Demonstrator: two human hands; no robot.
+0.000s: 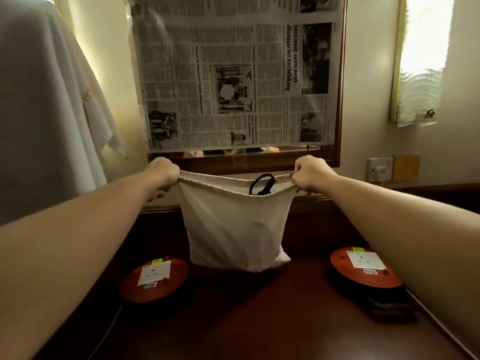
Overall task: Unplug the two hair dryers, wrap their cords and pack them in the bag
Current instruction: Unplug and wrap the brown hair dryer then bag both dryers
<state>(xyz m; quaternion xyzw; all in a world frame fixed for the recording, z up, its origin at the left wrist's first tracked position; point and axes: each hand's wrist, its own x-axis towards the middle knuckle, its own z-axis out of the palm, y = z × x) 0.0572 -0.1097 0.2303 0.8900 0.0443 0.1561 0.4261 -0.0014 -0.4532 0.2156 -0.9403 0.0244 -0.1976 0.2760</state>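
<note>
The bag [235,229] is showing off-white, with faint orange lettering running along its lower edge, and a black cord [262,184] is looping out of its mouth. The tabletop [285,320] is showing a dark reddish brown. Two reels [154,279] [365,267] are showing orange-red faces, each bearing a white socket panel and a small yellow tag. The newspaper [233,74] is showing grey print with black-and-white photographs inside a dark brown frame [342,100]. A cloth [52,100] at the left is hanging grey-white.
</note>
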